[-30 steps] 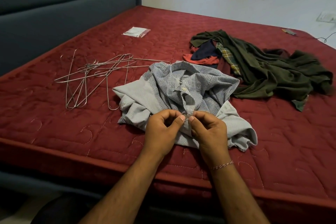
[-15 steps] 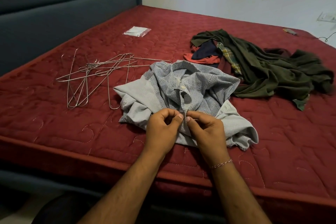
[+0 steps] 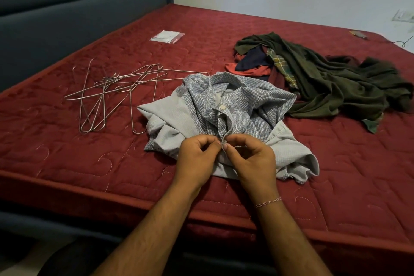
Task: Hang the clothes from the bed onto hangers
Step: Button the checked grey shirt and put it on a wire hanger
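Blue-grey checked shirt (image 3: 226,116) lies crumpled on the red mattress (image 3: 336,175), beside a tangle of wire hangers (image 3: 116,92). Left hand (image 3: 197,159) and right hand (image 3: 251,161) each have their grip pinched together on the shirt's button placket. A clear plastic packet (image 3: 167,36) holds something I cannot make out.

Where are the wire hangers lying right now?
In the head view, the wire hangers lie in a loose pile on the red mattress, left of the blue checked shirt.

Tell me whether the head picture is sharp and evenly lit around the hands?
Head view: dim, soft room light; left hand and right hand sharp on the blue-grey checked shirt; wide-angle bend curves the red quilted mattress edge.
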